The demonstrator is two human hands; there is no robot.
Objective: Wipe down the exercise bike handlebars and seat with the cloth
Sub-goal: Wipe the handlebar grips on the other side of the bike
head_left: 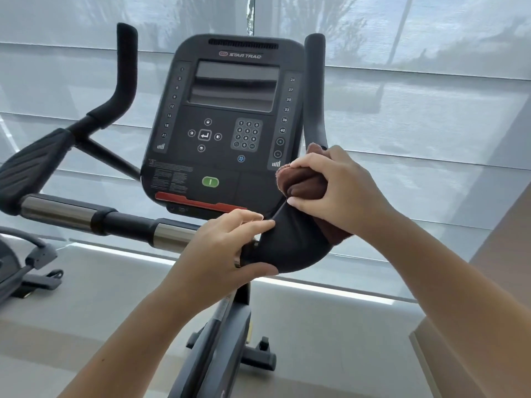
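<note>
Reaching forward from the lower edge of the view, both forearms meet at the bend of the right handlebar (290, 248), the nearest part of the bike. The left hand (227, 248) wraps the bar just where the black padding begins, fingers over the top and thumb underneath, seemingly to steady it. Just above, the right hand (336, 191) has its fingers curled round the bunched brown cloth (304, 182), pressing it against the padding where the bar turns upward. Behind the hands stands the console (230, 116), its screen dark, and farther left the left handlebar (123, 81) rises beyond the chrome cross grip (57, 211), neither touched by a hand. A pale window blind (431, 96) fills the background. The seat is out of view. By my judgement the step in hand is wiping the right handlebar, fairly early in the task. The next move likely calls for sliding the cloth up the upright section with firm wraparound pressure, then crossing to the chrome grip and the left bar before turning to the seat.
</note>
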